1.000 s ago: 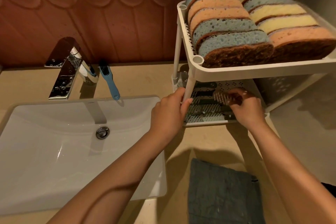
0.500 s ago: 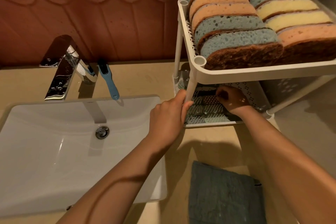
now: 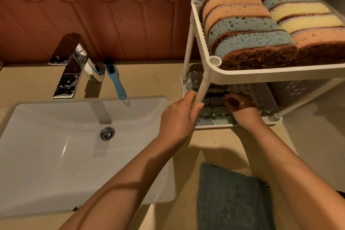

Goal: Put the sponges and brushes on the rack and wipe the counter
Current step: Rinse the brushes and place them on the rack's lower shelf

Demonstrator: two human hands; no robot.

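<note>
The left hand (image 3: 179,117) is clamped on the front leg of the white two-tier rack (image 3: 261,74). The right hand (image 3: 242,106) reaches into the rack's lower tier among the brushes (image 3: 212,106); its grip cannot be told. Sponges (image 3: 250,30) fill the rack's top tier. A blue brush (image 3: 114,80) lies on the bench (image 3: 149,78) left of the rack, beside the faucet (image 3: 71,69). A grey cloth (image 3: 231,198) lies before the rack.

**Sink to the left, rack to the right**

A white rectangular basin (image 3: 56,155) sits sunk in the beige stone counter (image 3: 149,80), a chrome faucet (image 3: 71,73) behind it. Just right of the faucet lies a blue-handled, black-bristled brush (image 3: 114,80). At the counter's right stands a white two-tier plastic rack (image 3: 261,74): two rows of blue, orange and yellow sponges (image 3: 252,43) on top, brushes (image 3: 212,110) on the lower shelf. A folded grey-green cloth (image 3: 231,198) lies before the rack.
</note>
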